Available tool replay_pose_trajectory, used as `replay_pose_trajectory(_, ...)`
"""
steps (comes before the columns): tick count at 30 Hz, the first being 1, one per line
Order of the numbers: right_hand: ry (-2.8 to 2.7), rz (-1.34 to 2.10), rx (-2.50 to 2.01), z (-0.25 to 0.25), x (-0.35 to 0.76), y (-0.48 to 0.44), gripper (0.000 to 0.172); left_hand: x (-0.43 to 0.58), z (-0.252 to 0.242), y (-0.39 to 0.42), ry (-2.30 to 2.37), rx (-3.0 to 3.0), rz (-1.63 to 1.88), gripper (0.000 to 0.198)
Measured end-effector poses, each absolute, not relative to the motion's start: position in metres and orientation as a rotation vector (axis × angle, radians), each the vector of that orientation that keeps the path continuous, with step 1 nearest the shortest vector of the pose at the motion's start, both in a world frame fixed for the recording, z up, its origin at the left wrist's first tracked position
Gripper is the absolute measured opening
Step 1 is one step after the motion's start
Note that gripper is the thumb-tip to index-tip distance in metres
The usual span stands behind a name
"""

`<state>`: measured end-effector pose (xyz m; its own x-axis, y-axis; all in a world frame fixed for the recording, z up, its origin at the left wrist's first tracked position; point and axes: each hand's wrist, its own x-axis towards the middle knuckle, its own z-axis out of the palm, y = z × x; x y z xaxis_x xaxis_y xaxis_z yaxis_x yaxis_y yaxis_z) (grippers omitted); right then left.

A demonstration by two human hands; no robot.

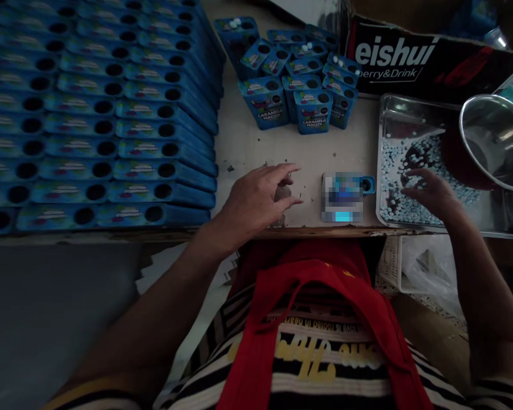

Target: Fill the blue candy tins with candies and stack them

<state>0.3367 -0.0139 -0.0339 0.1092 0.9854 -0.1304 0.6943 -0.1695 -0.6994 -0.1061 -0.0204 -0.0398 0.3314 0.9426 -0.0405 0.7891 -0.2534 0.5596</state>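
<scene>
Head view: worktable (256, 142), seen from above.
Left hand (256, 199): fingers spread, empty, hovering low over bare tabletop.
Blue box (346, 196): flat on table, between both hands, just right of left fingertips, not touched.
Right hand (427, 196): fingers loosely curled over small pale candies (393, 171) in metal tray (508, 222); grip on any candy cannot be told.
Rows of blue boxes (98, 119): far left.
Upright boxes (299, 85): behind.

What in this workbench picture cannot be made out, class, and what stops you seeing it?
- Box between the hands: label blurred out.
- Tray: right end cut by the frame, part covered by the metal funnel.
- Right hand fingertips: too dark to tell if they hold pellets.
</scene>
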Motion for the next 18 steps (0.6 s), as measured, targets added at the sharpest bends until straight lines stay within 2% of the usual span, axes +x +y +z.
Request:
replay_pose_trajectory(3,-1.649,0.76,-2.027,-0.038,0.346,-0.01,0.045,-0.103,-0.041,-0.021,1.511,2.098,0.386,0.068)
replay_pose_trajectory(8,-0.97,1.213,-1.825,-0.046,0.354,-0.004,0.026,-0.099,-0.04,-0.021,1.457,2.039,0.361,0.072)
replay_pose_trajectory(11,-0.703,1.3,-1.658,-0.051,0.353,-0.003,0.028,-0.1,-0.041,-0.02,1.421,2.012,0.356,0.072)
replay_pose_trajectory(15,-0.724,1.262,-1.577,-0.057,0.343,-0.007,0.032,-0.098,-0.047,-0.017,1.412,1.999,0.352,0.07)
replay_pose_trajectory(18,-0.738,1.19,-1.61,-0.056,0.335,-0.009,0.028,-0.094,-0.049,-0.015,1.406,1.995,0.346,0.068)
